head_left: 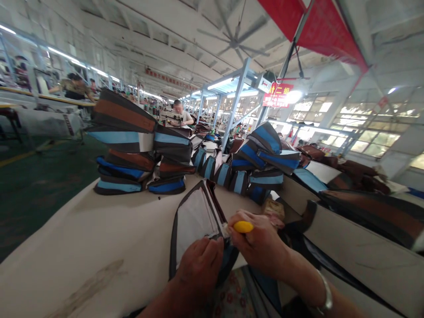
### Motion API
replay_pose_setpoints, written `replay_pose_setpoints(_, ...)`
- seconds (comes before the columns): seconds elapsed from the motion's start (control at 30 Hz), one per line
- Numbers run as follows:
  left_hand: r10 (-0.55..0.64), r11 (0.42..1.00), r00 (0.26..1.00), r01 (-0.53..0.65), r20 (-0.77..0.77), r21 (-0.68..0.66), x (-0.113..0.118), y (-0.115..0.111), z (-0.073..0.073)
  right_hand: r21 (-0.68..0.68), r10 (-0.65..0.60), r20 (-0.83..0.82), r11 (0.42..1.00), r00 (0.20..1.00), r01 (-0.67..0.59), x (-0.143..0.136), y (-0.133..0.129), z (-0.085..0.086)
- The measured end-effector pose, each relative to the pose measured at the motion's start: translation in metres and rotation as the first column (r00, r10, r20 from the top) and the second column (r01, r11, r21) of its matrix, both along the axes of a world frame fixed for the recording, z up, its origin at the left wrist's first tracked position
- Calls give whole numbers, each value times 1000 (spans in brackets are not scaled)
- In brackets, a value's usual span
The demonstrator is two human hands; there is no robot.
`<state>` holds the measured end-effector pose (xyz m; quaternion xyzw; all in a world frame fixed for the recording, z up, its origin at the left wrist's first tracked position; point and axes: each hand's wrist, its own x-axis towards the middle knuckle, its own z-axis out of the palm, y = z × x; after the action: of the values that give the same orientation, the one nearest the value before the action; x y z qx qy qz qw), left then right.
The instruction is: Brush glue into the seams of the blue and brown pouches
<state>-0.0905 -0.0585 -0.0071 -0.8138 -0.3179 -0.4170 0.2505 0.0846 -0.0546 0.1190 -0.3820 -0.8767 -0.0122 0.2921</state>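
A partly sewn bag piece (194, 216), white inside with dark grey edges, stands on the table in front of me. My left hand (200, 267) is closed on its near edge, fingers pinching the dark border. In my right hand (253, 240) is a brush with a yellow handle (243, 227). Its pale tip meets the border of the bag piece just right of my left fingertips; the tip is mostly hidden by my fingers. Behind my right hand sits a small stained yellowish container (274, 208).
Stacks of blue, brown and grey bag pieces (122, 137) stand at the back left of the pale table (82, 234). Another pile (265, 152) rises at the back right. Large panels (357, 238) lie to my right. A person (180, 115) sits farther back.
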Motion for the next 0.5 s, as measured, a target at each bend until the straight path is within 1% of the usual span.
replay_pose_setpoints(0.07, -38, 999, 999, 38, 3, 4, 1, -2, 3, -50, -43, 84, 998, 996, 47, -1, 0, 3)
replay_pose_setpoints(0.13, -70, 998, 998, 70, 3, 5, 3, -3, 5, -58, -76, 46, 995, 996, 79, -2, 1, 6)
replay_pose_setpoints(0.2, -78, 997, 997, 77, 12, 5, 4, -4, 5, -66, -66, 2, 996, 998, 66, -5, 1, 7)
replay_pose_setpoints(0.27, -84, 996, 996, 85, 14, -3, 4, -4, 4, -89, -58, 62, 994, 996, 64, -7, 2, 6)
replay_pose_setpoints(0.33, -106, 994, 994, 106, 5, -4, 1, -4, 3, -87, -88, 138, 991, 986, 101, -5, 2, 6)
replay_pose_setpoints(0.37, -122, 993, 993, 122, 3, -1, -2, -3, 3, -80, -104, 124, 990, 987, 114, -2, 3, 7)
replay_pose_setpoints(0.4, -137, 990, 990, 137, 8, 6, -6, -3, 4, -76, -127, 50, 989, 991, 130, 2, 2, 8)
replay_pose_setpoints(0.43, -151, 988, 988, 151, 22, 15, -12, -2, 6, -84, -150, -90, 986, 985, 143, 6, 2, 10)
replay_pose_setpoints(0.47, -159, 987, 986, 158, 46, 25, -19, -1, 9, -112, -168, -275, 983, 947, 142, 11, 1, 11)
replay_pose_setpoints(0.5, -157, 987, 985, 155, 77, 29, -27, 0, 13, -162, -183, -481, 980, 858, 119, 14, -1, 11)
